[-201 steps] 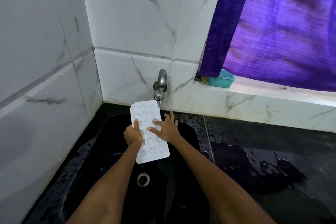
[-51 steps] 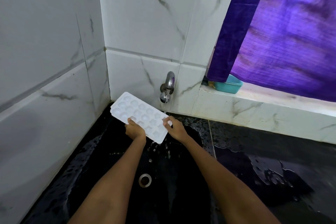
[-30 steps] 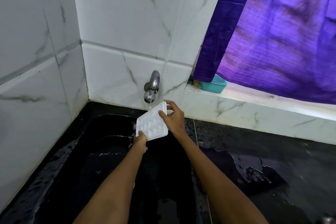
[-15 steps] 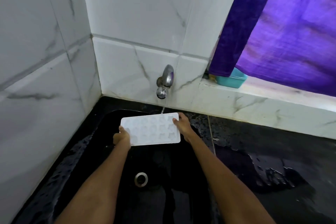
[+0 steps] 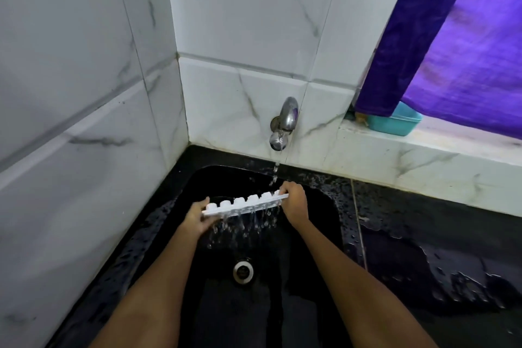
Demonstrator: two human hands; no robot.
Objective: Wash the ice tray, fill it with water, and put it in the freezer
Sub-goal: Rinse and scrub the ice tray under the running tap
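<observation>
A white ice tray (image 5: pixel 245 204) hangs over the black sink (image 5: pixel 319 212), tipped on its long edge so its cup bottoms face away from me. Water pours off its lower edge in many drops. My left hand (image 5: pixel 197 216) grips the tray's left end. My right hand (image 5: pixel 295 200) grips its right end. A thin stream runs from the steel tap (image 5: pixel 284 124) on the back wall and falls by my right hand.
White marble tiles close the corner at left and behind. A drain (image 5: pixel 243 271) sits in the sink bottom below the tray. The black counter (image 5: pixel 440 257) at right is wet. A teal tub (image 5: pixel 395 120) stands on the ledge under a purple curtain (image 5: pixel 457 45).
The tray was held flat under the tap half a second ago; now it is tipped onto its edge and water spills out into the sink. Both hands keep hold of its ends.
</observation>
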